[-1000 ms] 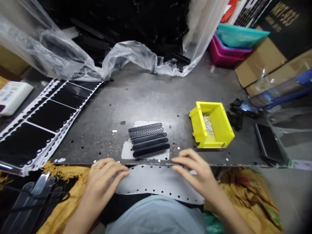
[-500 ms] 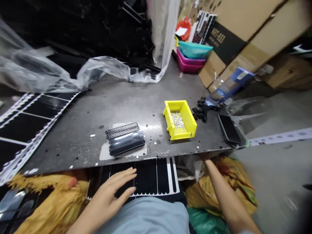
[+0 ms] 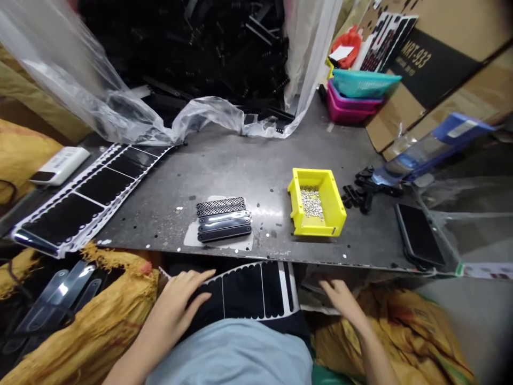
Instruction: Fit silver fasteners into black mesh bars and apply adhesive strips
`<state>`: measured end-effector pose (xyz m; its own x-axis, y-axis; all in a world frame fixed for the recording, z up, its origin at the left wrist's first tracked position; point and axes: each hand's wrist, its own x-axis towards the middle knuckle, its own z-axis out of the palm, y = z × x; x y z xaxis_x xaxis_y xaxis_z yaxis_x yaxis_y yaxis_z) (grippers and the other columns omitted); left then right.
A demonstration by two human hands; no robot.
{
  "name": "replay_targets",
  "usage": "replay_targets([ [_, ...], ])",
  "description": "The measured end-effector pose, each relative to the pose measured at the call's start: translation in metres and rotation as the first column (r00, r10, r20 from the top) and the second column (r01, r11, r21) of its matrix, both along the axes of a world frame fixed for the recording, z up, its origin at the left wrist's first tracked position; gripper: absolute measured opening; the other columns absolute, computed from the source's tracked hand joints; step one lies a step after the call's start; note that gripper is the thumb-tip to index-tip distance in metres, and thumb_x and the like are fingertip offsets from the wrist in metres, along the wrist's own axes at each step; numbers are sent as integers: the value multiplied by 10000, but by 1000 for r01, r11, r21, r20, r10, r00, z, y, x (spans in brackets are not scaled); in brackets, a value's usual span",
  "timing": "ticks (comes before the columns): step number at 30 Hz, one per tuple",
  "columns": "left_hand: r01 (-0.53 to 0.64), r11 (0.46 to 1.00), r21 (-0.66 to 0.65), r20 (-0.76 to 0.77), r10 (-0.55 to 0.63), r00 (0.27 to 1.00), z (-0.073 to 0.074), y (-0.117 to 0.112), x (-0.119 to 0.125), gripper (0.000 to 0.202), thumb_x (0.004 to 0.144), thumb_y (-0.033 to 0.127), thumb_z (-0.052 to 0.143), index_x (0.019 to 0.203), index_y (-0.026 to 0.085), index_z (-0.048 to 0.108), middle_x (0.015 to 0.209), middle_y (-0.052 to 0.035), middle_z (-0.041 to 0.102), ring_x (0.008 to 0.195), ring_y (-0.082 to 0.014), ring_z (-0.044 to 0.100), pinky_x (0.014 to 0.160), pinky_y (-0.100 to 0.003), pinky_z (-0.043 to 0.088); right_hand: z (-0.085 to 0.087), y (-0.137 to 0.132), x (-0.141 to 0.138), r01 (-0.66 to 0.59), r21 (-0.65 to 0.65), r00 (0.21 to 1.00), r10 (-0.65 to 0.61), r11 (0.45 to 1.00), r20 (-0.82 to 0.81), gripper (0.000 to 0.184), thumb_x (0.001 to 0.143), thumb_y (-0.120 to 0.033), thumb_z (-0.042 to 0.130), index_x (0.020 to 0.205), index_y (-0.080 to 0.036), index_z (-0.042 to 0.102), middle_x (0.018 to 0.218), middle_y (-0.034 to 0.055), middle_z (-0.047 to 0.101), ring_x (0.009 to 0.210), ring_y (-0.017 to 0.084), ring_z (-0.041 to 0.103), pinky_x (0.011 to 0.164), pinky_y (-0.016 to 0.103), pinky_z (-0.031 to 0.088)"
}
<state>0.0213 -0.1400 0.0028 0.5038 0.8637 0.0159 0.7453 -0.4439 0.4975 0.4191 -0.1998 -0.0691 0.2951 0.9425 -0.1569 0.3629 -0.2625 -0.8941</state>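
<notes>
Adhesive pad sheet (image 3: 248,291) pressed under left-hand fingers (image 3: 188,283); metal workbench (image 3: 256,160) placed beyond fingers; slotted strips (image 3: 223,219) laid on it; parts bin (image 3: 316,203) set right of strips, rivets (image 3: 311,203) held inside.

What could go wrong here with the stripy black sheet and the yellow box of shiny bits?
The black-striped sheet lies across the lap under the left hand, so it might slide off. The yellow plastic bin of tiny silver pieces sits open on the metal table, so a bump might spill them. The right hand is just below the table's edge and might knock it.
</notes>
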Motion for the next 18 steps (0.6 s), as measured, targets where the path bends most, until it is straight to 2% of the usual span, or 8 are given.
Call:
replay_targets([
  [1,36,999,-31,29,-35,999,12,-5,-3,304,1016,320,552,1301,323,657,1063,-41,750,931,-215,700,826,-314,553,3,-12,-9,-49,-18,998,49,999,-47,415,912,-566,693,1081,-194,770,985,90,783,816,268,725,687,402,636],
  [3,111,992,-68,80,-105,991,32,-15,-7,255,1009,256,549,1187,356,702,1013,-18,753,879,-199,687,775,-294,531,12,-29,-29,-135,-30,982,130,990,-137,456,880,-539,739,1210,-225,748,1025,94,796,751,226,713,709,385,635],
  [6,111,994,5,141,-111,984,45,-23,-9,297,1000,170,497,1038,351,729,998,-16,752,873,-194,679,771,-307,499,35,-27,-51,-147,48,972,154,988,-175,453,869,-449,779,1270,-247,717,1137,100,766,745,172,677,763,347,613],
  [8,47,996,81,143,-58,988,44,-20,-5,269,999,171,493,1007,324,714,982,-18,747,874,-192,684,767,-309,487,50,-11,-55,-194,115,963,211,974,-165,401,862,-434,792,1218,-256,743,1191,98,738,815,174,685,779,325,600],
  [11,-71,985,158,59,62,996,38,-1,8,171,1016,254,508,1066,281,669,965,-17,736,848,-196,694,728,-307,474,65,18,-50,-281,182,931,313,942,-185,354,915,-457,733,1206,-257,758,1265,107,723,1031,220,711,828,318,594],
  [15,-157,965,208,-71,175,982,33,30,22,221,1038,313,452,1156,258,629,1034,-45,733,870,-230,700,751,-340,483,65,38,-38,-226,173,934,264,959,-241,439,1058,-515,465,1240,-229,745,1164,115,784,1105,243,734,844,339,608],
  [16,-149,967,205,-92,170,981,33,36,23,219,1036,316,450,1151,261,627,1031,-48,732,876,-238,699,760,-349,489,63,39,-36,-203,157,944,236,966,-229,447,1054,-525,470,1271,-233,731,1169,110,787,1091,243,742,856,348,612],
  [18,-139,963,233,-112,168,979,35,40,26,222,1027,314,467,1173,263,627,1027,-59,722,897,-258,690,789,-373,500,59,37,-35,-154,126,976,171,980,-136,425,992,-529,601,1283,-246,726,1179,91,788,1045,245,755,865,351,618],
])
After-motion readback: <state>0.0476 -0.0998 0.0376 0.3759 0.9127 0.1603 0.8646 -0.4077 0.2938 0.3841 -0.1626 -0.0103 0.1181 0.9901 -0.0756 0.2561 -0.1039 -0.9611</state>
